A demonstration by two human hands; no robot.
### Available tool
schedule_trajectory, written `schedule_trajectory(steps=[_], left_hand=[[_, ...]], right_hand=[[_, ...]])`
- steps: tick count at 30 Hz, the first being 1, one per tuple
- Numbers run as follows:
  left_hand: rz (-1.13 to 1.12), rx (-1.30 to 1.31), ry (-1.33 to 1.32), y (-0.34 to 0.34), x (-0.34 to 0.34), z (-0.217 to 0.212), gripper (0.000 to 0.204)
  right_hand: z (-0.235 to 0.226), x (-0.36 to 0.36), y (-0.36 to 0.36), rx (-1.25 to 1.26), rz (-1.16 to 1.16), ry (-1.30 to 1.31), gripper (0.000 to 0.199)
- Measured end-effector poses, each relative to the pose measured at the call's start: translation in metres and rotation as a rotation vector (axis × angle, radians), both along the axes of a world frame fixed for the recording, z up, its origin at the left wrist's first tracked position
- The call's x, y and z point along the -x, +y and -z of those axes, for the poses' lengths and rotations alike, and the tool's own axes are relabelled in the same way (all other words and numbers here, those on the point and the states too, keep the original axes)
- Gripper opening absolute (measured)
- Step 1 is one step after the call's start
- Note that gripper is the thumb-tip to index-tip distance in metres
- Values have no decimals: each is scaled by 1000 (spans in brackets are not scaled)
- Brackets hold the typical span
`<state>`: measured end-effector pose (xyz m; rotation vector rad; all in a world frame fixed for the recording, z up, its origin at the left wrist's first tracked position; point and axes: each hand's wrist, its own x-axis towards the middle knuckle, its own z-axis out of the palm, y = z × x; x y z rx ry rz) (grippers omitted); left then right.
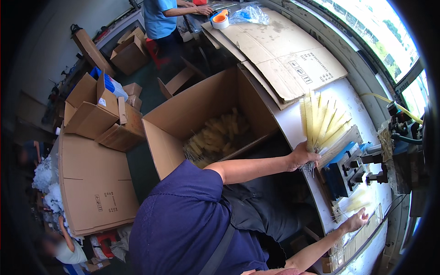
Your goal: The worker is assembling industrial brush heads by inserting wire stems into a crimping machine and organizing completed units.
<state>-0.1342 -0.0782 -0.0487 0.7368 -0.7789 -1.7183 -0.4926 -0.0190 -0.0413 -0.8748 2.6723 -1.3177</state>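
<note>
My left hand (pixel 303 156) is closed round the wire stems of several pale yellow bristle brushes (pixel 321 120). Their bristled ends fan out away from me over the white bench, and thin wire ends stick out below the fist. My right hand (pixel 355 221) is at the near right of the bench, its fingers drawn together. Just beyond those fingertips is a blurred yellow brush (pixel 360 200); whether the fingers grip it is hard to see. Between the two hands stands a machine fixture (pixel 340 173) with a blue block and black metal parts.
Left of the bench, a large open carton (pixel 158 145) holds many yellow brushes. Flattened cardboard (pixel 275 41) lies on the far bench, with tape rolls (pixel 220 20) and a plastic bag (pixel 250 15). A co-worker (pixel 160 20) stands beyond. More cartons (pixel 94 107) stand left.
</note>
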Motion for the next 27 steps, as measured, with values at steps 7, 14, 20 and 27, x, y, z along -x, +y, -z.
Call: schedule_trajectory(steps=[7,14,20,27], left_hand=[[101,-4,56,19,-6,4,26],[232,125,122,42,-12,2,27],[270,135,88,43,-19,2,26],[339,148,165,50,-19,-19,31]], right_hand=[[-32,-152,10,294,-528,-325,22],[-29,-218,-30,237,-794,-610,36],[-38,-214,-30,273,-930,-775,42],[-39,-213,-32,291,-879,-797,33]])
